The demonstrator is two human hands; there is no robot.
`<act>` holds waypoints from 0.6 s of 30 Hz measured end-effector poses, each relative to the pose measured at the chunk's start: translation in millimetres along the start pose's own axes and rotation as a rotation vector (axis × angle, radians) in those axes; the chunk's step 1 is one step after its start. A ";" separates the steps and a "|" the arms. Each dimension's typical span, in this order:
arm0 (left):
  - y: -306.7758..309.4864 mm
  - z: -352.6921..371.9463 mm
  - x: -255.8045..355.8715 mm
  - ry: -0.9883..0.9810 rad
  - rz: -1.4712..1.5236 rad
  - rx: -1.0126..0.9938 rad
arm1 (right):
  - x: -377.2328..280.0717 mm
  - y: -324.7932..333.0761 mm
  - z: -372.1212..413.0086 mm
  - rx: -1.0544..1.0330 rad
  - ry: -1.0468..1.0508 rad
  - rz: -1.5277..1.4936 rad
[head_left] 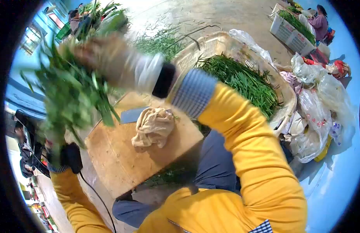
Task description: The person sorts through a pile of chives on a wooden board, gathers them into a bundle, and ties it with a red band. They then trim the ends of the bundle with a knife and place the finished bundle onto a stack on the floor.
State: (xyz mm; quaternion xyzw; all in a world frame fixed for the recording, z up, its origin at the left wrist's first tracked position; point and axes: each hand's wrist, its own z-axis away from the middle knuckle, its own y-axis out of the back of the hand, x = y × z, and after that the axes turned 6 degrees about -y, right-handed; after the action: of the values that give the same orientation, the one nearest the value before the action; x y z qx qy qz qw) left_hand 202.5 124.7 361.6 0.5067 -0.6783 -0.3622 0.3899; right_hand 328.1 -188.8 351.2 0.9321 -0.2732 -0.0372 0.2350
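A bunch of long green leafy vegetables (73,95), smeared by motion, hangs at the left above the floor. My right hand (100,54) reaches across and grips the bunch near its top; its fingers are blurred. Low at the left, my left hand (53,144) is at the bunch's lower end, its fingers mostly hidden by leaves and blur. Below them is a wooden board (121,159). On it lies a flat grey-blue blade (132,115), partly covered by a crumpled beige cloth (153,128).
A plastic basket (215,42) holding cut greens (242,79) stands beyond the board. Loose leaves (158,40) litter the floor. Plastic bags (314,112) are piled at right, near a white crate (290,33). Other people sit farther off. A black cable (96,194) runs along my left sleeve.
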 end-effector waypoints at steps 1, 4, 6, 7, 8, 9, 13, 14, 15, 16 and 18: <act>-4.2 36.7 -11.5 0.142 0.293 -0.020 | -29.4 -24.9 16.3 0.158 -0.002 -0.112; -53.3 117.8 -14.4 0.357 0.981 0.031 | -110.2 -78.9 71.4 -0.027 0.002 -0.225; -85.2 155.0 -0.4 0.422 1.131 0.043 | -155.5 -118.2 121.6 -0.142 0.009 -0.315; -97.5 170.9 6.6 0.449 1.159 0.044 | -175.5 -128.7 142.2 -0.228 0.003 -0.423; -97.9 175.8 33.6 0.576 1.159 0.063 | -190.2 -137.0 166.5 -0.351 0.026 -0.456; -98.2 181.4 60.8 0.703 1.161 0.088 | -201.3 -139.4 189.6 -0.479 0.060 -0.495; -140.9 252.3 42.6 -0.029 0.342 -0.256 | -224.9 -120.2 224.7 -0.918 0.213 -0.494; -143.5 262.4 38.4 -0.129 0.262 -0.189 | -232.7 -119.3 227.5 -0.956 0.213 -0.475; -149.4 273.0 31.7 -0.235 0.176 -0.128 | -240.1 -121.4 229.9 -0.989 0.210 -0.452; -153.5 283.2 24.5 -0.244 0.089 -0.150 | -245.8 -132.9 238.7 -1.026 -0.047 -0.757; -148.1 271.5 21.1 0.021 0.384 -0.251 | -243.4 -142.2 232.0 -1.029 0.084 -0.740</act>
State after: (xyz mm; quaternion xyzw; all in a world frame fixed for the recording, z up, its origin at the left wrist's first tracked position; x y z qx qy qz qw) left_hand 15.3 97.2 116.1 0.3197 -0.7077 -0.3578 0.5186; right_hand 145.8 -52.2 66.0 0.7333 0.1291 -0.2058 0.6351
